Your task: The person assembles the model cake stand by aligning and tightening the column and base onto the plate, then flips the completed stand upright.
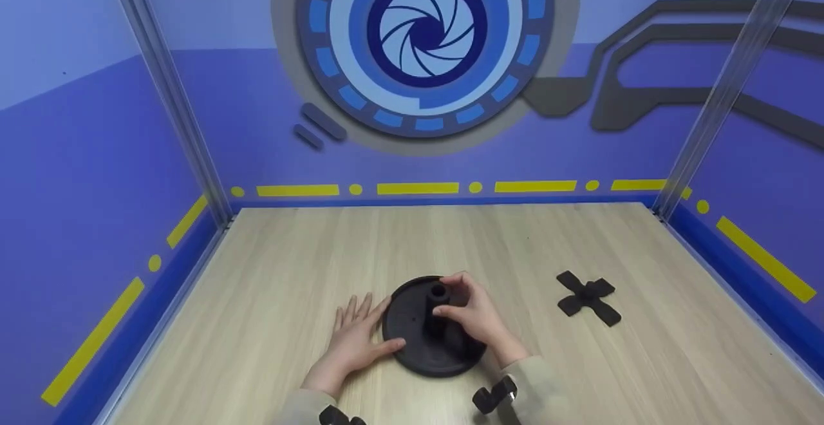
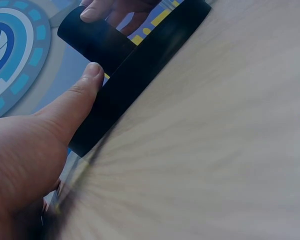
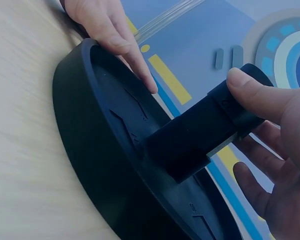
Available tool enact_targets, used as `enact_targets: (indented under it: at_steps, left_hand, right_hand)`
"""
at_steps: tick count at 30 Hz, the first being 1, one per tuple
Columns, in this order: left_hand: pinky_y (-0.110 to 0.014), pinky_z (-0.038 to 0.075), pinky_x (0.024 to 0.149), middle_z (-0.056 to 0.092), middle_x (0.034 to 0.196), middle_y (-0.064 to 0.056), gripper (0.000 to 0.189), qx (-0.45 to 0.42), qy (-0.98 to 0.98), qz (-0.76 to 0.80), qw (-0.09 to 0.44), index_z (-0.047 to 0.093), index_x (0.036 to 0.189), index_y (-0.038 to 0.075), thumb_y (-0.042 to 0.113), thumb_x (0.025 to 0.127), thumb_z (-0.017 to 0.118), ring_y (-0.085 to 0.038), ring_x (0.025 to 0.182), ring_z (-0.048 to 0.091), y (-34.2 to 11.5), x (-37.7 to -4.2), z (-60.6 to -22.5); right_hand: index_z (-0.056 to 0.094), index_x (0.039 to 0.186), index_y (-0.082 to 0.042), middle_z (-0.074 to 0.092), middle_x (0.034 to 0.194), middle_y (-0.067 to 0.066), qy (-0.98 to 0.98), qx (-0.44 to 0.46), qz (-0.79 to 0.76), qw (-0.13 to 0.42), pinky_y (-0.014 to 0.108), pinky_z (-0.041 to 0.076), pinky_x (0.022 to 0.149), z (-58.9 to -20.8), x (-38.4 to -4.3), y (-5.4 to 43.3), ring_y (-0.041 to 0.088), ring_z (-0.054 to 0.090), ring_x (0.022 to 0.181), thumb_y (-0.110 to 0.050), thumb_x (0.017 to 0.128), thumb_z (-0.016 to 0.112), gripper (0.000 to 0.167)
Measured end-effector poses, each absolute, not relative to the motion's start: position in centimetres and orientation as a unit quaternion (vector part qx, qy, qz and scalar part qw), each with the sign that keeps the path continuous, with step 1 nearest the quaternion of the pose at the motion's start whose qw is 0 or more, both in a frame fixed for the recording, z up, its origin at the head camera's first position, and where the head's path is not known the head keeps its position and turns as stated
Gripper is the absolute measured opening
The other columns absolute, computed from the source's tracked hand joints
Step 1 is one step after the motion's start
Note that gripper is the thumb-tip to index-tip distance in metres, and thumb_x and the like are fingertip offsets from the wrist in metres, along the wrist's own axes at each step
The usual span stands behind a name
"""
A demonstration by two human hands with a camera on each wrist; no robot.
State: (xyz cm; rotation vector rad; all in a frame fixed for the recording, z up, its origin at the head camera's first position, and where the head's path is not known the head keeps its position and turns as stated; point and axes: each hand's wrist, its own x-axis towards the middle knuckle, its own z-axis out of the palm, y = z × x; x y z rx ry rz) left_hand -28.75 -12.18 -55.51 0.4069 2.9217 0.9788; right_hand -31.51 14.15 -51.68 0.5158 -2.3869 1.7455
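The right hand [image 1: 476, 314] is partly closed: its thumb and curled forefinger pinch the upper end of a black, hollow cylindrical post [image 3: 200, 130]. The thumb pad bears on the near side of the post; in the right wrist view, the remaining fingers lie behind it, loosely bent. The bore at the top of the post faces up between thumb and forefinger. Below the right hand, the post stands upright, its lower end meeting the floor of a black, round, shallow base with a raised rim [image 1: 405, 315]. Raised line marks show on this floor around the post.

To the left of the right hand, the left hand [image 1: 355, 344] lies extended, fingers straight and spread. Its thumb tip rests over the rim of the base and its forefinger meets the rim's edge, steadying contact from the left side only. The base sits flat between both hands.

To the right of the right hand, well apart, a black, four-armed cross-shaped piece with a central hub [image 1: 586, 297] lies on the pale wood-grain tabletop [image 1: 296, 251]. Behind each hand, a light beige sleeve carries a small black wrist device. Beyond both hands, the blue back panel [image 1: 244, 109] bears a large round aperture emblem [image 1: 427, 26].
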Motion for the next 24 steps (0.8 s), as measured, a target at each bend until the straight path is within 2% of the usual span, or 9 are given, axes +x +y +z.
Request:
enact_targets:
  at_steps: [16,20,24]
  left_hand:
    - [-0.071,0.000,0.127,0.023,0.169,-0.027,0.097,0.137,0.942,0.307,0.007,0.036,0.161,0.019,0.070,0.085,0.069,-0.054,0.157,0.009,-12.22,-28.65,-55.40]
    - [-0.072,0.001,0.126,0.024,0.168,-0.028,0.097,0.139,0.942,0.305,0.003,0.037,0.161,0.019,0.070,0.085,0.069,-0.055,0.156,0.010,-12.20,-28.59,-55.40]
    - [-0.072,0.001,0.126,0.023,0.168,-0.027,0.096,0.137,0.941,0.310,0.007,0.037,0.160,0.019,0.068,0.085,0.070,-0.054,0.157,0.010,-12.20,-28.54,-55.30]
  right_hand:
    - [0.059,0.111,-0.006,0.072,0.111,0.009,-0.799,0.164,0.561,0.140,0.022,0.050,0.098,-52.52,-31.28,13.36,0.018,0.066,0.108,-0.009,0.071,0.094,0.053]
    - [0.057,0.114,-0.006,0.070,0.113,0.010,-0.802,0.169,0.555,0.142,0.020,0.049,0.099,-52.65,-31.39,13.31,0.017,0.064,0.109,-0.011,0.071,0.094,0.057]
    - [0.059,0.124,-0.006,0.069,0.120,0.010,-0.804,0.180,0.555,0.119,0.022,0.046,0.106,-52.46,-31.49,13.60,0.021,0.063,0.116,-0.012,0.071,0.094,0.064]
